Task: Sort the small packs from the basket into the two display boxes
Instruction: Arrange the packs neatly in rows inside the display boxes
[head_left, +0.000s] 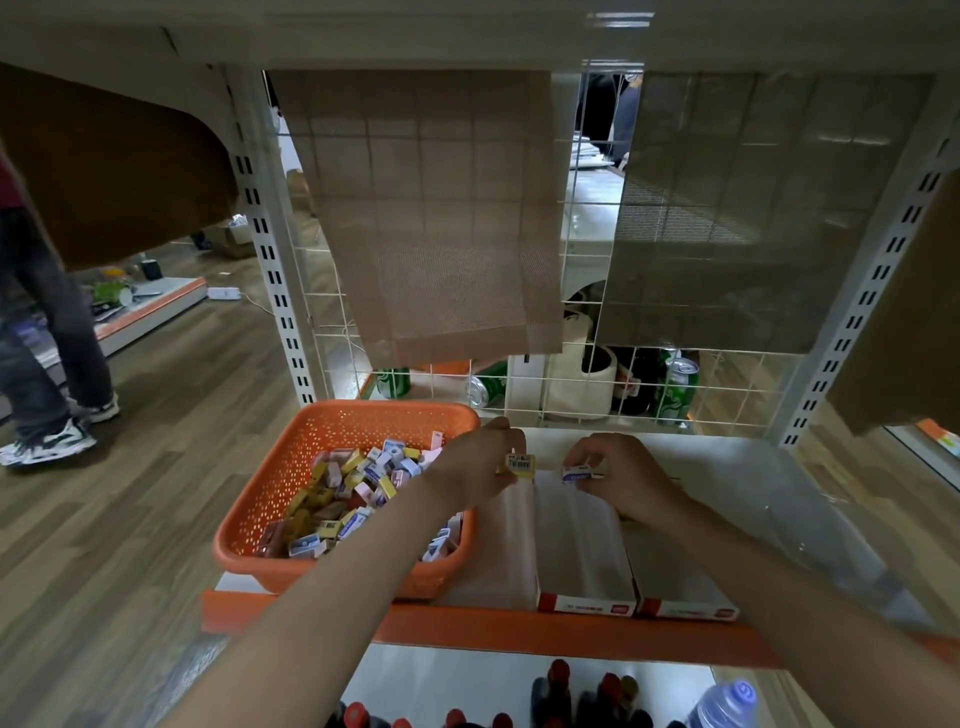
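Pinching one small pack in each hand, just right of the orange basket (249, 519).
Head view: the left hand (480, 467) is pinching a yellow pack (521, 462) between thumb and fingertips, and the right hand (618, 478) is pinching a white-purple pack (577, 474) with curled fingers. Both are hovering over the far end of the two display boxes (582, 545), standing just right of the basket. Many loose packs (353, 483) are lying inside the basket.

Nothing legible: white print on the red fronts of the display boxes (587, 606) is blurred, perhaps Chinese.
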